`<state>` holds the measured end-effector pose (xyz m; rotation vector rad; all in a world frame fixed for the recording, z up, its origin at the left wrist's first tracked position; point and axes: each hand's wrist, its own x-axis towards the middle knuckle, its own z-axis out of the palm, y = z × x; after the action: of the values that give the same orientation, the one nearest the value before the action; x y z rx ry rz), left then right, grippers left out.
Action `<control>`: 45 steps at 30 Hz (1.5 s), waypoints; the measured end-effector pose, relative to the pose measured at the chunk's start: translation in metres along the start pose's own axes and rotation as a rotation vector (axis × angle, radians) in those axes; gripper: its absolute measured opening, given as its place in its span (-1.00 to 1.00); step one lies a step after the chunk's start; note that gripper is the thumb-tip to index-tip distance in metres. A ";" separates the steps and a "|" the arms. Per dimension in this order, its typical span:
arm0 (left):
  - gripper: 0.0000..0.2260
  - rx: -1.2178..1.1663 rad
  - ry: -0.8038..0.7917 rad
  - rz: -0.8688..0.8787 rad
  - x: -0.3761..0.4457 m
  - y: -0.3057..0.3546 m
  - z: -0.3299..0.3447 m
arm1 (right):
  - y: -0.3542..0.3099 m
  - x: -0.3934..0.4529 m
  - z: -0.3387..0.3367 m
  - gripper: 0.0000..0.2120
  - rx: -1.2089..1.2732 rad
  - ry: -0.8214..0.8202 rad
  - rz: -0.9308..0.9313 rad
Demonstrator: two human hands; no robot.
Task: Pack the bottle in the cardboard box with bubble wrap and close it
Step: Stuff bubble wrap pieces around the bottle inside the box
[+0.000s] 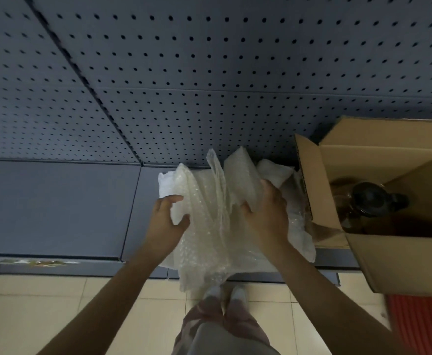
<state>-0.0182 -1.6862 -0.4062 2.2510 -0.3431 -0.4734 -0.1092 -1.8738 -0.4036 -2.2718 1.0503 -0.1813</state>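
Head view: the bottle (368,201) already lies in the open cardboard box (394,265), flaps up. Left hand (165,224) and right hand (266,216) each pinch folds of bubble wrap (209,226) beside it (padding and closing remain, I judge). Grey shelf (56,208), pegboard (209,73) behind, tiled floor (43,316).

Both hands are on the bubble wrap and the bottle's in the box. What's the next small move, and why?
Probably lift the bubble wrap right toward the open cardboard box: left hand and right hand already grip it, and the bottle inside looks uncushioned.
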 end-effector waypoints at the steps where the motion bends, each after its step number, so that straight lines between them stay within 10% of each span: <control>1: -0.62 -0.004 -0.007 0.028 -0.001 0.003 0.003 | 0.003 0.007 0.003 -0.36 -0.041 -0.057 0.072; 10: -0.66 0.001 -0.054 0.144 -0.012 0.008 0.010 | 0.017 0.019 -0.001 -0.66 -0.121 -0.286 0.206; 18: -0.72 -0.178 -0.096 0.054 -0.006 0.025 -0.008 | -0.014 -0.010 -0.043 -0.85 0.105 -0.154 0.051; 25: 0.02 -0.824 -0.403 -0.392 0.001 0.064 -0.032 | -0.044 -0.046 -0.118 -0.63 0.611 -0.189 -0.091; 31: -0.78 -0.827 -0.443 -0.239 0.000 0.082 -0.039 | -0.036 -0.046 -0.147 -0.85 0.414 0.069 -0.132; 39: -0.81 -0.794 -0.275 -0.139 -0.006 0.099 -0.063 | -0.022 -0.041 -0.188 -0.83 0.094 0.527 -0.160; 45: -0.84 -0.754 -0.251 -0.028 -0.009 0.100 -0.078 | -0.022 -0.028 -0.209 -0.80 0.407 0.491 -0.042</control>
<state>-0.0017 -1.6966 -0.2805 1.4693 -0.2085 -0.7570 -0.1901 -1.9435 -0.2204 -1.9151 1.0807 -0.9204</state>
